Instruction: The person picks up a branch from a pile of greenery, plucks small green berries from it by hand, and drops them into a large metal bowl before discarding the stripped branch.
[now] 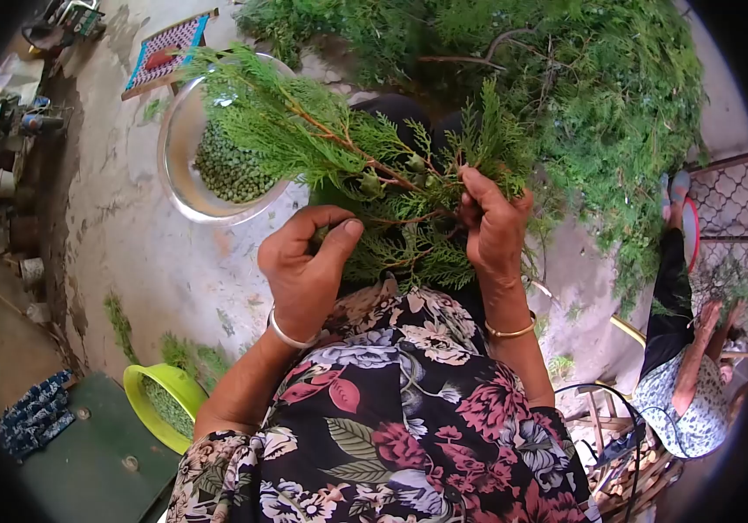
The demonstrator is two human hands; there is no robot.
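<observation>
A leafy green branch (304, 131) with a brown stem and a few green cones (369, 184) lies across the middle, above my lap. My right hand (493, 222) is closed on the branch near its right end, thumb and fingers pinched together. My left hand (306, 266) is just below and left of the stem, its fingers curled and the thumb near the index finger; a bit of green shows between them, too small to name. Left of the branch stands a shiny metal bowl (178, 161) partly filled with small green cones (233, 170).
A large heap of cut branches (600, 113) lies at the upper right. At the lower left are a yellow-green basin (143, 405) and a dark green board (95, 453). A woven stool (165, 57) stands behind the bowl. Another person (683, 375) sits at the right.
</observation>
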